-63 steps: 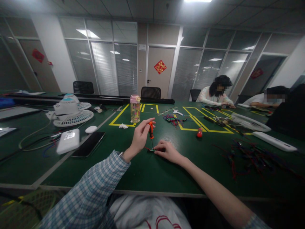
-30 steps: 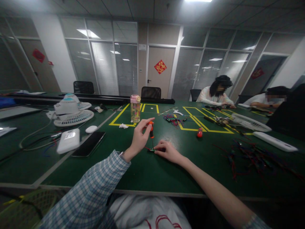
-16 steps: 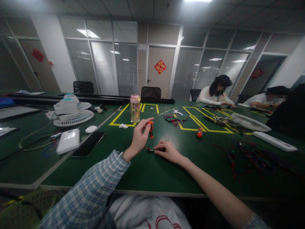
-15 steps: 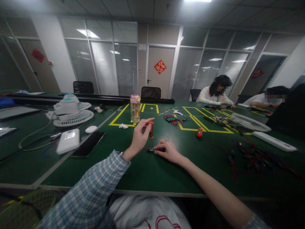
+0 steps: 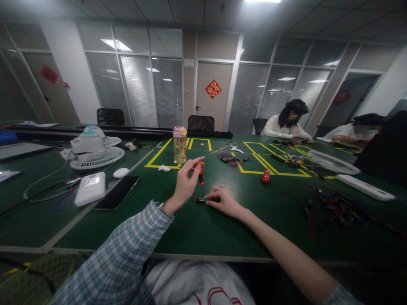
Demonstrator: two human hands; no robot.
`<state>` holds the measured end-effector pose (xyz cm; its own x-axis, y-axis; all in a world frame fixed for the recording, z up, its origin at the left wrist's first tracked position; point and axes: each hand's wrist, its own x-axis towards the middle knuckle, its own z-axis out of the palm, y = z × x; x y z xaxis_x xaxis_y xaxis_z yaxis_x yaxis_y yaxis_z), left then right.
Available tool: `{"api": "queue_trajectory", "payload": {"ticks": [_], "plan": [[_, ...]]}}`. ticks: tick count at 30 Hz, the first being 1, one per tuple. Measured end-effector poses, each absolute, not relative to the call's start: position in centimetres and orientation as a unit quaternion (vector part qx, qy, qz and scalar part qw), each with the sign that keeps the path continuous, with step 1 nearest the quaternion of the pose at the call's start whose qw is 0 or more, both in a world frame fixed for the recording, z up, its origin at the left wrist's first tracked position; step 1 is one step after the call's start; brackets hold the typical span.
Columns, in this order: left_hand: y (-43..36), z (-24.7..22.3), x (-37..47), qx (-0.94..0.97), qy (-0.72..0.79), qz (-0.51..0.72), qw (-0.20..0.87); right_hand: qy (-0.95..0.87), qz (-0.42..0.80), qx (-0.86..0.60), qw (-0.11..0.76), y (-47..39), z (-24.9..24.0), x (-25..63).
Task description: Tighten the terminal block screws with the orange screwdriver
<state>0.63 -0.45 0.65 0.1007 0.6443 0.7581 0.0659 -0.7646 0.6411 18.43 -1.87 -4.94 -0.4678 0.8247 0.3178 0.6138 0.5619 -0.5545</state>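
Note:
Between the thumb and fingers of my left hand (image 5: 187, 180) is an orange and black screwdriver (image 5: 201, 176), held nearly upright. Its thin shaft runs down to a small green circuit board (image 5: 202, 200) lying on the table, with a red wire at its left end. The exact spot where the tip meets the board is too small to make out. My right hand (image 5: 224, 201) rests on the table and pinches the board's right end with thumb and fingertips, hiding that end.
Beyond my hands stand a pink-lidded bottle (image 5: 180, 146), a wire bundle (image 5: 230, 159) and a red screwdriver-like tool (image 5: 266, 176). At left lie a black phone (image 5: 118, 193), a white power bank (image 5: 90, 189) and a fan (image 5: 95, 152). More wired boards (image 5: 337, 207) lie right; two people sit far right.
Both hands keep their places, the left on the screwdriver and the right on the circuit board. The whole view has shifted very slightly.

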Motion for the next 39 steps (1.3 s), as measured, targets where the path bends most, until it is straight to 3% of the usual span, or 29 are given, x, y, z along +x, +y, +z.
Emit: {"api": "queue_trajectory", "payload": {"ticks": [7, 15, 22, 30, 39], "plan": [[-0.41, 0.83, 0.71, 0.702, 0.261, 0.633, 0.196, -0.837, 0.18, -0.43, 0.288, -1.85, -5.08, 18.44], [-0.54, 0.76, 0.7, 0.709, 0.247, 0.616, 0.24, -0.836, 0.188, -0.429, 0.285, -1.96, -4.86, 18.37], [-0.35, 0.62, 0.8, 0.711, 0.267, 0.625, 0.182, -0.833, 0.191, -0.432, 0.289, -1.9, -4.97, 18.42], [-0.75, 0.84, 0.85, 0.719, 0.248, 0.613, 0.214, -0.836, 0.188, -0.426, 0.292, -1.93, -5.1, 18.4], [-0.83, 0.97, 0.66, 0.728, 0.28, 0.614, 0.122, -0.833, 0.188, -0.43, 0.292, -1.84, -5.14, 18.44]]}}
